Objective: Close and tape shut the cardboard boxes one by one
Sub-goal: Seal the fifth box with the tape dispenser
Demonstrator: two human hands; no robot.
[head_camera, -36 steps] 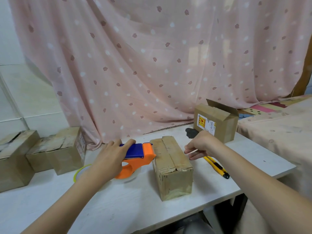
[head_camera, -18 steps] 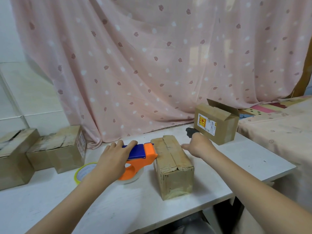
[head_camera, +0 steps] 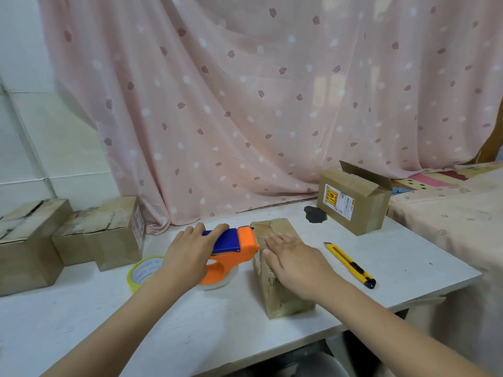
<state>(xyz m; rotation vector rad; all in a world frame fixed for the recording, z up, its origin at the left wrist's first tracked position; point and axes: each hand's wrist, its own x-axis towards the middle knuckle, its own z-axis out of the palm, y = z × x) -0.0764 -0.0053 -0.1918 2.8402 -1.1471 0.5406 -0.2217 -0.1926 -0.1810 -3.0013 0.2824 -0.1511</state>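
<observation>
A small worn cardboard box (head_camera: pixel 275 300) stands in the middle of the white table (head_camera: pixel 190 322), its top flaps folded down. My right hand (head_camera: pixel 292 257) lies flat on the box's top with straight fingers. My left hand (head_camera: pixel 190 248) grips the blue handle of an orange tape dispenser (head_camera: pixel 234 254) that sits just left of the box, its orange head touching the box's top left edge. A second cardboard box (head_camera: pixel 353 205) with a label and one raised flap stands at the back right.
A yellow utility knife (head_camera: pixel 349 263) lies right of the box. A yellow-edged tape roll (head_camera: pixel 143 272) lies left of the dispenser. Three closed boxes (head_camera: pixel 109 232) stand at the left. A dark patch (head_camera: pixel 314 214) marks the table. A pink curtain hangs behind; the table's front edge is near.
My right hand came back from the far end of the box and now lies flat on its top. The dispenser and my left hand stayed beside the box.
</observation>
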